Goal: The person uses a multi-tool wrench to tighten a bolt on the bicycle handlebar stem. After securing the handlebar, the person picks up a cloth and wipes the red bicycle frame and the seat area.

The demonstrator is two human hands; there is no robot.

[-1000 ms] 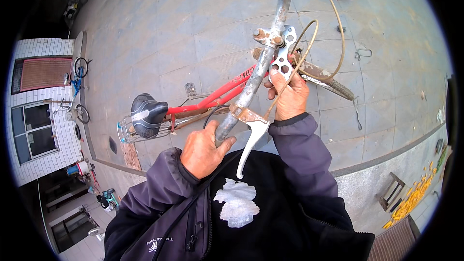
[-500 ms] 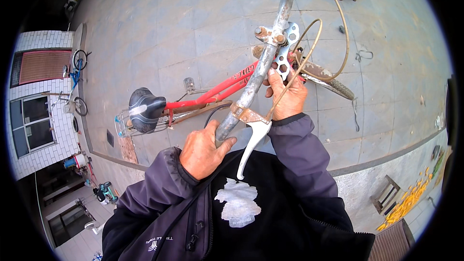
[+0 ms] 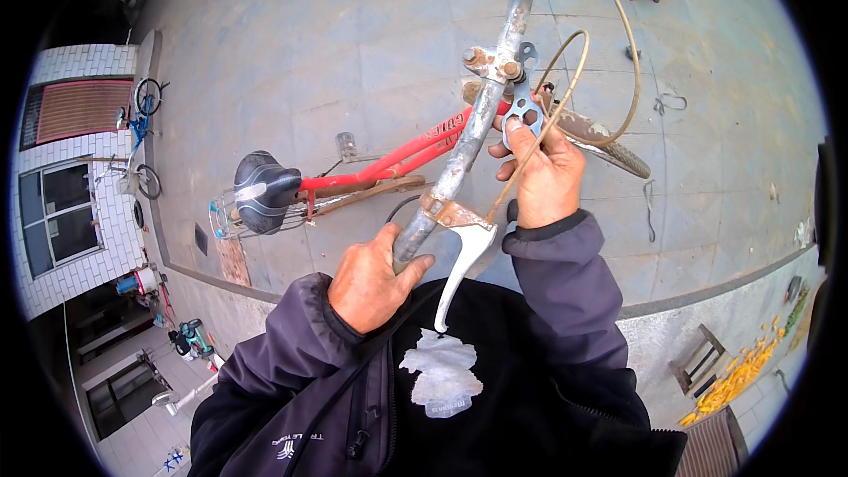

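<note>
On rusty handlebar [image 3: 481, 119], hands grip flat steel wrench [image 3: 521, 106].

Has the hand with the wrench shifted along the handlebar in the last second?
No. The right hand holds the flat wrench at the same clamp bolt on the handlebar, just above the brake lever.

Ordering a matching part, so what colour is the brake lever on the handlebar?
White, the brake lever shows best in the head view, below the rusty grey handlebar.
</note>
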